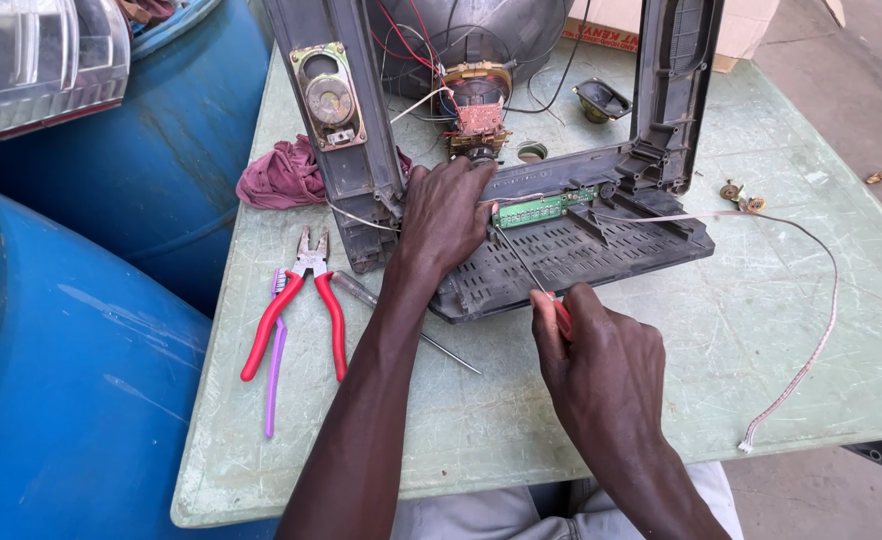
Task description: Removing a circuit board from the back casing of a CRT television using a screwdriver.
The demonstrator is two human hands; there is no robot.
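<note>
Mid-teardown: left hand [448, 215] pressed flat on grey TV frame [561, 255] on table [761, 330], holding nothing. Right hand [601, 365] grips red-handled screwdriver [526, 265], tip near green circuit board [544, 208]. Next probably needs steady tip on screw.

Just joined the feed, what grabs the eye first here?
The opened dark grey TV frame at the table's centre, where the right hand works a red-handled screwdriver toward a green circuit board as the left hand steadies the frame. Left of them lie red-handled pliers.
</note>
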